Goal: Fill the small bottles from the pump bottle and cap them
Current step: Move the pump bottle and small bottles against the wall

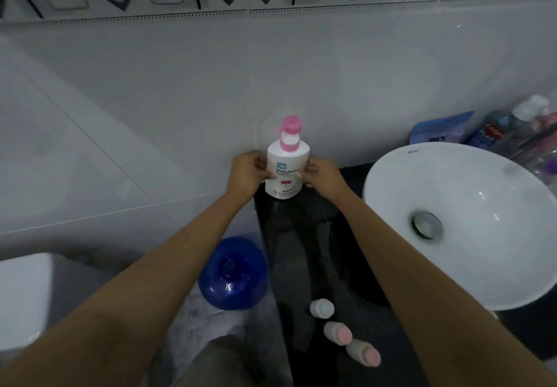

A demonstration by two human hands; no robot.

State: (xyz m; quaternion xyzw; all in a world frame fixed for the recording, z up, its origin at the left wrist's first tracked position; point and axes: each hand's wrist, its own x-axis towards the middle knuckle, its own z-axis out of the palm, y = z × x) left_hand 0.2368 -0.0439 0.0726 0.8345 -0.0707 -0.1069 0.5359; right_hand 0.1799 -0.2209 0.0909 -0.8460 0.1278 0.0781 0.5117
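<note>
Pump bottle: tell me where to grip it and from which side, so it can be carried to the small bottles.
Grip the pump bottle round its wide white body, from both sides, as the left hand and right hand do now. It stands upright against the wall, so the back is blocked. The pink pump head is narrow and would probably give when pressed, so it makes a poor handle.

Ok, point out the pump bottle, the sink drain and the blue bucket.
pump bottle (286,172), head view, on its white label.
sink drain (427,225), head view, on the metal plug.
blue bucket (232,272), head view, on its top.
</note>
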